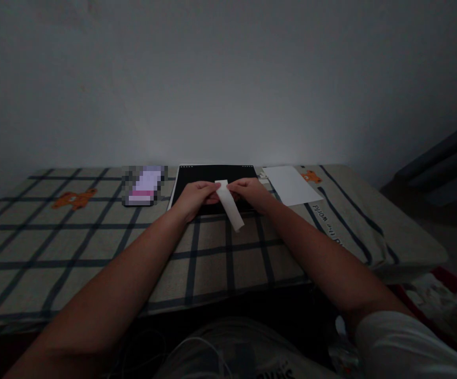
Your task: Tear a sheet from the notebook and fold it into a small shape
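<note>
A narrow white paper strip (230, 206) is pinched near its upper end between my two hands. My left hand (199, 199) is closed on the strip's left edge, thumb on top. From the other side, my right hand (251, 192) grips its right edge with thumb and fingers. The strip's free end hangs toward me, slanting right. Under both hands lies a black sheet or pad (212, 175) with a pale border and small holes along its far edge. To the right of it, a white sheet of paper (291, 185) rests on the cloth.
A phone (145, 185) with a lit, blurred screen lies at the left. The checked tablecloth (94, 247) carries orange bear figures. Small white pieces (263, 175) sit beside the paper. A wall stands behind the table; a red container (449, 279) is at lower right.
</note>
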Tool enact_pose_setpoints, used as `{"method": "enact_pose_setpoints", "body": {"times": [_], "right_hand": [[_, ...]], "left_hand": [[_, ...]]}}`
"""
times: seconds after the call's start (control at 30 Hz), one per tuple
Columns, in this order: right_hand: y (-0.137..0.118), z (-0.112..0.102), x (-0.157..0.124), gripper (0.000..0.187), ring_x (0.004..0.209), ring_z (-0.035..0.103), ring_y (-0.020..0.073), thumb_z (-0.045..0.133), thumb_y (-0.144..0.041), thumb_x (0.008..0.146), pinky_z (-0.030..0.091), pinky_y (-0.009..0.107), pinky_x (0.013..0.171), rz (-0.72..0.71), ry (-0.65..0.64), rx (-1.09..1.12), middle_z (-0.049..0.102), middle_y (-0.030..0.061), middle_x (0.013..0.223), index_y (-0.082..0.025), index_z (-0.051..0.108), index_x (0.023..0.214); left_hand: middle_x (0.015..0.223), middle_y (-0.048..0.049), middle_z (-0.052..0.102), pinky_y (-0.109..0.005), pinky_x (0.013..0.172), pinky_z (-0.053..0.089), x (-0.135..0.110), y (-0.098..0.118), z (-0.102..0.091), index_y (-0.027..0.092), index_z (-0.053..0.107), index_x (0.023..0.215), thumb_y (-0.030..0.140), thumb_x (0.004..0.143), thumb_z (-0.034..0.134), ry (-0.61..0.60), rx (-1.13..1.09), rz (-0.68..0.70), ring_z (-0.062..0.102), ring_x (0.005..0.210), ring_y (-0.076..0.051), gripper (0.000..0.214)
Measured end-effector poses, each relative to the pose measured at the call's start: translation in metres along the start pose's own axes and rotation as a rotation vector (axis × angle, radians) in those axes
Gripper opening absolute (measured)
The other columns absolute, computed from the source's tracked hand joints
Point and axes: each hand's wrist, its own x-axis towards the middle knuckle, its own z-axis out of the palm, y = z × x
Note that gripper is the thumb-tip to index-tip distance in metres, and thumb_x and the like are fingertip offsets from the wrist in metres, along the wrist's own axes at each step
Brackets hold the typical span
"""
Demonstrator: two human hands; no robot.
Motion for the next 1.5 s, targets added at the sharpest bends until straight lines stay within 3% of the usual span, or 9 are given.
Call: {"method": "enact_pose_setpoints", "body": {"times": [0.13, 0.53, 0.8, 0.97, 1.07, 1.17, 1.37, 1.5], "right_hand": [[0.001, 0.0, 0.001, 0.015, 0.063, 0.059, 0.0126, 0.07, -0.032, 0.077, 0.049, 0.028, 0.064, -0.004, 0.0, -0.01, 0.07, 0.0026, 0.07, -0.018, 0.072, 0.072], [0.006, -0.001, 0.003, 0.022, 0.062, 0.058, 0.0123, 0.07, -0.039, 0.076, 0.049, 0.028, 0.064, -0.068, -0.019, -0.028, 0.068, 0.0019, 0.068, -0.017, 0.071, 0.073], [0.004, 0.002, 0.003, 0.017, 0.066, 0.062, 0.0127, 0.069, -0.034, 0.077, 0.052, 0.028, 0.067, -0.006, -0.089, 0.131, 0.069, 0.0021, 0.073, -0.017, 0.07, 0.08], [0.004, -0.003, 0.004, 0.011, 0.062, 0.058, 0.0121, 0.068, -0.028, 0.076, 0.05, 0.028, 0.063, 0.002, 0.064, 0.006, 0.066, 0.0013, 0.069, -0.017, 0.068, 0.074], [0.005, -0.007, 0.005, 0.013, 0.06, 0.055, 0.0113, 0.069, -0.03, 0.076, 0.047, 0.027, 0.06, -0.02, 0.134, -0.063, 0.064, 0.0005, 0.067, -0.017, 0.066, 0.072], [0.005, -0.008, 0.006, 0.017, 0.062, 0.055, 0.011, 0.071, -0.033, 0.074, 0.047, 0.026, 0.061, -0.016, 0.12, 0.034, 0.064, 0.0, 0.069, -0.017, 0.066, 0.073], [0.005, -0.006, 0.005, 0.022, 0.069, 0.059, 0.0113, 0.074, -0.035, 0.072, 0.049, 0.026, 0.069, 0.052, -0.033, 0.312, 0.066, 0.0009, 0.075, -0.016, 0.068, 0.081], [0.006, -0.008, 0.006, 0.022, 0.07, 0.06, 0.0117, 0.076, -0.033, 0.07, 0.05, 0.027, 0.068, 0.063, -0.036, 0.322, 0.067, 0.0013, 0.076, -0.017, 0.067, 0.082]], "left_hand": [[0.08, -0.005, 0.071, -0.026, 0.076, 0.057, 0.0, 0.0, -0.002, 0.013, 0.07, 0.086, 0.037, 0.071, 0.081, -0.014, -0.027, 0.039, 0.066, 0.073, -0.012, 0.03], [0.072, -0.0022, 0.068, -0.025, 0.071, 0.057, 0.002, -0.003, -0.002, 0.013, 0.07, 0.077, 0.037, 0.065, 0.085, 0.019, -0.035, 0.101, 0.063, 0.066, -0.01, 0.031], [0.085, -0.0049, 0.072, -0.027, 0.076, 0.055, 0.006, -0.005, -0.005, 0.015, 0.072, 0.091, 0.044, 0.067, 0.083, -0.013, -0.078, 0.112, 0.064, 0.076, -0.013, 0.039], [0.09, -0.0083, 0.073, -0.029, 0.074, 0.055, 0.004, -0.001, -0.003, 0.015, 0.071, 0.094, 0.055, 0.076, 0.073, -0.055, -0.091, 0.066, 0.066, 0.078, -0.016, 0.044], [0.093, -0.0084, 0.073, -0.033, 0.078, 0.055, 0.003, 0.0, -0.003, 0.015, 0.07, 0.094, 0.052, 0.073, 0.076, -0.047, -0.06, 0.083, 0.067, 0.084, -0.018, 0.043], [0.091, -0.0069, 0.073, -0.033, 0.083, 0.055, 0.003, -0.001, -0.005, 0.015, 0.069, 0.088, 0.042, 0.07, 0.081, -0.025, -0.058, 0.106, 0.067, 0.085, -0.017, 0.034], [0.089, -0.0074, 0.073, -0.031, 0.084, 0.054, 0.003, 0.002, -0.007, 0.013, 0.07, 0.089, 0.032, 0.075, 0.077, -0.093, -0.158, 0.067, 0.067, 0.082, -0.015, 0.025], [0.086, -0.0059, 0.072, -0.031, 0.079, 0.055, 0.003, 0.002, -0.006, 0.014, 0.07, 0.086, 0.035, 0.07, 0.081, -0.004, -0.143, 0.096, 0.067, 0.08, -0.016, 0.029]]}}
